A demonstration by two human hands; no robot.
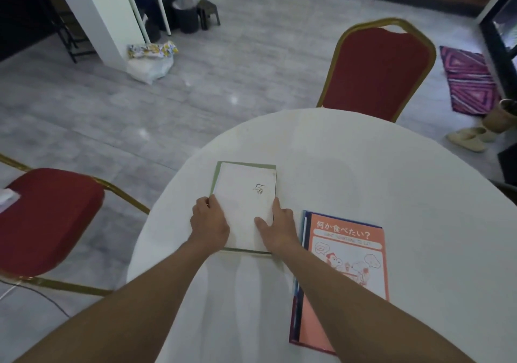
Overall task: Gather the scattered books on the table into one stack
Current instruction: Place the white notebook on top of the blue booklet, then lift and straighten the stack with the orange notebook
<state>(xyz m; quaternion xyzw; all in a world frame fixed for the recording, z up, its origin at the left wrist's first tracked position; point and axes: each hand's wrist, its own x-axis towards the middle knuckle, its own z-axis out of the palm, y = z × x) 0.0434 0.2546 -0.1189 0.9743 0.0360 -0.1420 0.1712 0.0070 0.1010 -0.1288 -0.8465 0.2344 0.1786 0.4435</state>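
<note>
A white book (246, 194) lies on top of a slightly larger green book (216, 172) on the round white table (391, 180). My left hand (209, 222) grips the white book's near left edge. My right hand (279, 225) holds its near right edge, thumb on the cover. To the right lies a second pile: an orange book (349, 239) with Japanese writing and a cartoon on top of blue-edged books (303, 222). My right forearm crosses the near part of that pile.
A red chair with a gold frame (377, 71) stands at the table's far side. Another red chair (47, 217) is at the left. Bags, a bin and a stool sit on the grey floor far behind.
</note>
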